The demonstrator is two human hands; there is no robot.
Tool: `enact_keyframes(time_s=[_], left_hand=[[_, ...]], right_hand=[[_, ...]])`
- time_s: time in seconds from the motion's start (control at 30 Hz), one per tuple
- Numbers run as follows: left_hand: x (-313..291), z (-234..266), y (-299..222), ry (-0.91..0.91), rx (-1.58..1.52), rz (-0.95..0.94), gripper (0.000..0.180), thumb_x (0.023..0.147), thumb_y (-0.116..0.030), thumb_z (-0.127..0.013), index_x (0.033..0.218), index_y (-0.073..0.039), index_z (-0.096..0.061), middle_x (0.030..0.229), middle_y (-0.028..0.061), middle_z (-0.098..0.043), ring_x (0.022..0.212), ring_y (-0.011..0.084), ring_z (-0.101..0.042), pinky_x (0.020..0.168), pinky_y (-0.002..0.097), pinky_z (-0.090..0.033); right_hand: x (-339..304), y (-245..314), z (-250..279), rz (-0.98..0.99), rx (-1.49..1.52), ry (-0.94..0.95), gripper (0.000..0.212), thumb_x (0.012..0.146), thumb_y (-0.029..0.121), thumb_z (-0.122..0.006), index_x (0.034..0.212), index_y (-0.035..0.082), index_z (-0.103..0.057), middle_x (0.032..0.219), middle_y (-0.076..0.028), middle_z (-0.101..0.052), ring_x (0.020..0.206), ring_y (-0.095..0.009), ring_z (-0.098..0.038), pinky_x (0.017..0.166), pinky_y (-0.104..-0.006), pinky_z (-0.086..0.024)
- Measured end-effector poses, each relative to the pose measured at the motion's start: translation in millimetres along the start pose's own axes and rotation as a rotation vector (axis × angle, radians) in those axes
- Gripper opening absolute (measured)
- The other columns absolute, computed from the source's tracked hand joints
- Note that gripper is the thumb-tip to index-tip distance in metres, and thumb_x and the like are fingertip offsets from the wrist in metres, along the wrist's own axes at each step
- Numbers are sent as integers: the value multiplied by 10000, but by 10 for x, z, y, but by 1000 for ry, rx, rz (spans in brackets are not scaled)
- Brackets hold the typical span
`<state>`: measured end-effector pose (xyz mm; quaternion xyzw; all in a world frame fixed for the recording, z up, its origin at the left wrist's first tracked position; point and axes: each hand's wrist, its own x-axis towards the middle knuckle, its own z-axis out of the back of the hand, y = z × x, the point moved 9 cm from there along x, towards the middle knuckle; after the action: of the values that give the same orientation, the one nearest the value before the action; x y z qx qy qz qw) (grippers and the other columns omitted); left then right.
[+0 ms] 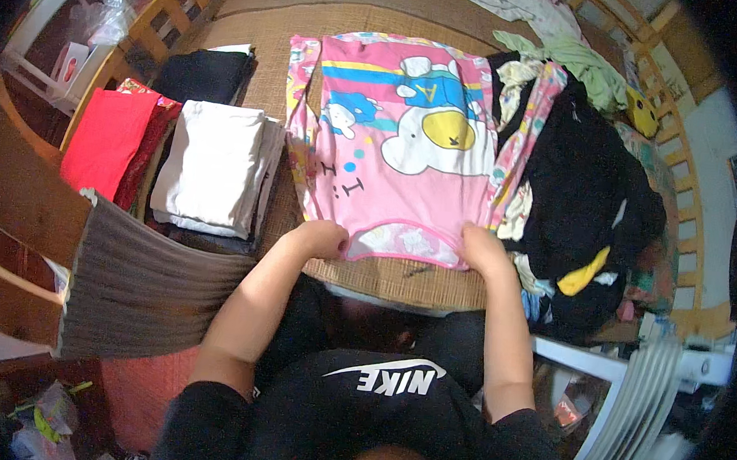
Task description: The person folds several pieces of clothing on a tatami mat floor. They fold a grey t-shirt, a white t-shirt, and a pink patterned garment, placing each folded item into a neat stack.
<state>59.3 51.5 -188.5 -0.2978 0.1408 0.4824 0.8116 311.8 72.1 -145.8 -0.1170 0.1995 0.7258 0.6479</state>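
Observation:
A pink cartoon-print shirt [400, 202] lies flat on the woven mat [292, 216], its neckline toward me and its hem at the far side. The patterned long sleeves run along both sides of the body. My left hand [325, 238] is closed on the left shoulder beside the pink-edged collar. At the right shoulder, my right hand [477, 244] pinches the fabric. The fingers of both hands are partly hidden from above.
On the left stand folded stacks: white cloth [211, 163], red cloth [108, 145] and black cloth [200, 77]. A loose pile of black clothes [572, 193] lies to the right, with a yellow piece [583, 272]. Wooden rails [684, 179] border the bed.

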Motion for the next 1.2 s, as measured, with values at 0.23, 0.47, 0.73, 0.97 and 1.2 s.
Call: enact_keyframes(time_s=[0.23,0.47,0.73,0.97,1.2], left_hand=[[-55,723,1117,-665,-320,566,420,742,-329,-579,935,36,-498,824,255,-589,812,387,-575,715,453,-454],[122,415,1277,-370,-349,666,215,767,-140,-498,833,24,-621,906,226,-600,860,342,-591,753,400,-479],[11,786,953,-322,-139,621,163,725,-75,-504,789,-11,-639,838,171,-630,775,291,-628,653,370,-513],[-37,863,986,-493,-191,633,218,728,-192,-512,732,7,-599,730,182,-611,704,348,-604,644,423,-490],[200,987,452,-570,-236,72,169,705,-172,-530,712,-8,-572,710,191,-573,713,351,-563,660,435,-451]], right_hand=[[1521,1936,873,540,411,-270,227,727,219,-565,746,-3,-606,750,-231,-584,727,-356,-585,671,-419,-457],[3149,2852,610,270,510,-301,424,690,375,-643,811,-31,-627,839,-217,-611,814,-319,-601,725,-384,-470],[3728,2898,323,45,638,-345,326,646,305,-671,828,36,-643,867,-159,-629,785,-285,-615,682,-372,-478],[3573,3310,549,294,2230,482,142,808,160,-492,857,31,-526,789,-106,-576,718,-257,-569,708,-403,-479],[3440,2824,1285,473,2273,441,126,759,7,-449,842,56,-530,800,-108,-581,754,-241,-580,695,-386,-500]])
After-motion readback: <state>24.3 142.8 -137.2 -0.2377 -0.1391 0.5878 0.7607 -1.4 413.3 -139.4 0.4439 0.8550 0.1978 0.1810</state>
